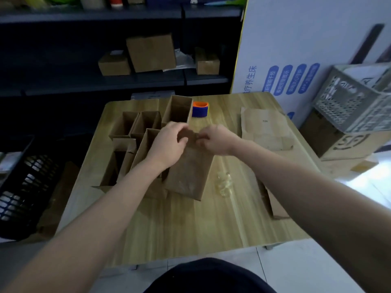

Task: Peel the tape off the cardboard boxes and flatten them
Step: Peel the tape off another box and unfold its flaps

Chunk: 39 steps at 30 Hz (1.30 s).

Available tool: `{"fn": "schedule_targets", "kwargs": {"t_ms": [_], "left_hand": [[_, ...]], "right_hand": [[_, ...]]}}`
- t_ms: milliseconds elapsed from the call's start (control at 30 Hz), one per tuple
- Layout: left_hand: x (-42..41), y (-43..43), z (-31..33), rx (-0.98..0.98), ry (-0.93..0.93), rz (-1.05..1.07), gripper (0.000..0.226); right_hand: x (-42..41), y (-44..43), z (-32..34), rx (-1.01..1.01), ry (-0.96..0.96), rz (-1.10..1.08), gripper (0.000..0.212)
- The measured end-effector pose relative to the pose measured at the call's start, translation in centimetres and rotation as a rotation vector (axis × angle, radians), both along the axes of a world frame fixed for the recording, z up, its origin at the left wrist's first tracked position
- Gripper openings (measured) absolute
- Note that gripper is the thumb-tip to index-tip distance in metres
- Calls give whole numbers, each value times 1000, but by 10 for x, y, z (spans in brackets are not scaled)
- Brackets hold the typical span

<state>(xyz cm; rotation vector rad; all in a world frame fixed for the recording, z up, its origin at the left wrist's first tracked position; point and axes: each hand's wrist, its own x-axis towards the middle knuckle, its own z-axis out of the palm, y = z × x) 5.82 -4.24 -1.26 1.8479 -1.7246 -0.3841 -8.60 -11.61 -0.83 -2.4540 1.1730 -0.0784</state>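
Observation:
A tall brown cardboard box (187, 176) stands on the wooden table (190, 225) in the middle of the view. My left hand (169, 142) grips its top edge from the left. My right hand (215, 140) pinches at the top of the same box, where the tape would be; the tape itself is too blurred to make out. Several open cardboard boxes (135, 125) stand in a group to the left and behind. A crumpled wad of clear tape (224, 183) lies on the table right of the held box.
Flattened cardboard (264, 127) lies at the table's far right, another piece (275, 206) at the right edge. An orange and blue object (200, 109) sits at the back. A black basket (19, 187) stands left, a grey crate (355, 98) right, shelves with boxes (151, 52) behind.

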Motion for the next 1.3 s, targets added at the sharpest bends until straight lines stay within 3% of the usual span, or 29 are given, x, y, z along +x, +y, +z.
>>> {"fn": "schedule_targets", "kwargs": {"t_ms": [100, 267, 400, 500, 600, 733, 833, 900, 1000, 1100, 1167, 1300], "left_hand": [[-12, -7, 5, -34, 82, 5, 68], [-35, -19, 6, 123, 109, -93, 91], [-62, -29, 8, 249, -67, -138, 110], [-89, -39, 12, 312, -221, -218, 124], [-124, -51, 10, 304, -312, -331, 126], [-174, -69, 3, 245, -374, -443, 111], [-209, -84, -5, 239, -365, -513, 110], [-227, -94, -13, 285, -327, -570, 110], [-247, -100, -26, 331, -317, -630, 109], [-259, -102, -37, 342, -372, -656, 108], [-263, -105, -40, 361, -364, -667, 107], [-261, -110, -34, 455, -289, -690, 99]], "right_hand": [[-25, -12, 10, 62, -174, -189, 17], [-70, -22, 17, 165, -447, -506, 19], [-106, -26, 22, 201, -602, -720, 19], [-135, -27, 21, 216, -613, -824, 25], [-166, -26, 18, 227, -610, -925, 19], [-217, -26, 9, 153, -619, -1022, 22], [-256, -20, 2, 66, -524, -1020, 17], [-278, -15, -1, 47, -356, -967, 20], [-305, -9, -11, -6, -12, -875, 70], [-319, -7, -16, -63, 135, -806, 111], [-320, -6, -18, -11, 241, -680, 121], [-316, -15, -27, 68, 398, -481, 117]]}}
